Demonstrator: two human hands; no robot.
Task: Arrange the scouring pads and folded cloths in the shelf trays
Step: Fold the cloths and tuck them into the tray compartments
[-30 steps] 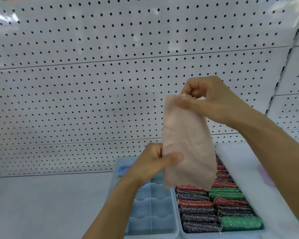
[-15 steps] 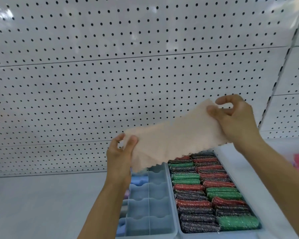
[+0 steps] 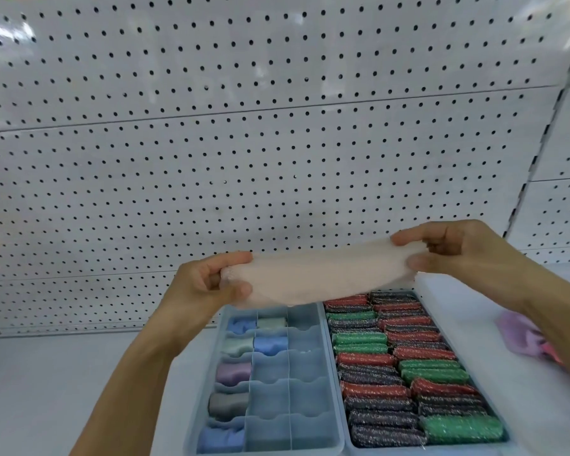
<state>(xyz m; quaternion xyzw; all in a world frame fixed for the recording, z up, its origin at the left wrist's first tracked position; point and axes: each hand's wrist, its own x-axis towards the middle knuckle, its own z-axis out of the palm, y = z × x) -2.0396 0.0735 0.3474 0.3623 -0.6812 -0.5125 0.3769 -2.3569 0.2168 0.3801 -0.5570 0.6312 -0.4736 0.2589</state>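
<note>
A pale pink cloth (image 3: 320, 274) is stretched flat and nearly level between my hands, above the back of the trays. My left hand (image 3: 208, 284) pinches its left end and my right hand (image 3: 458, 251) pinches its right end. Below sits a light blue divided tray (image 3: 305, 366) whose left compartments hold folded cloths (image 3: 234, 373) in blue, white, purple and grey; its middle and right compartments look bare. To its right a second tray (image 3: 343, 419) is packed with red, green and silver scouring pads (image 3: 399, 366) in two rows.
A white pegboard wall (image 3: 277, 143) rises behind the shelf. A white raised ledge (image 3: 458, 324) runs along the right of the pad tray, with a purple and pink cloth (image 3: 520, 334) lying beyond it. The white shelf surface (image 3: 46, 390) stretches to the left.
The cloth hung upright from my right hand, then swung out sideways. Now both hands have dropped and pulled it flat and level above the trays.
</note>
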